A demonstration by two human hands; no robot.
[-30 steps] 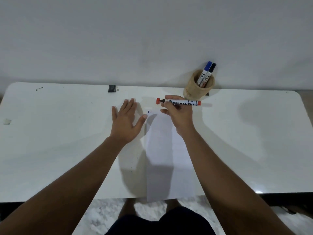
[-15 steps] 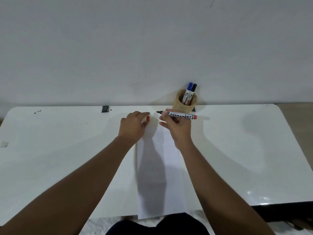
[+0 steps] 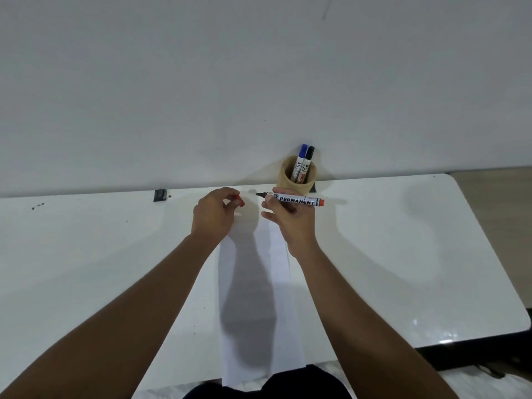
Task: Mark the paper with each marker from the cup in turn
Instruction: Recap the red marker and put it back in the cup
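Note:
My right hand grips a red permanent marker held level above the far end of the paper, its bare dark tip pointing left. My left hand pinches the marker's red cap a short way left of that tip. A long white paper strip lies on the table, running from under my hands to the near edge and over it. Behind my right hand stands a wooden cup holding a blue marker and a black marker, both capped.
The white table meets a plain wall at the back. A small dark clip sits at the table's far edge on the left, with a few dark specks further left. The table's right edge drops to a darker floor.
My left hand left the table, closed on the red cap and pulled it off to the left; the marker's tip is now bare. The view tilted up.

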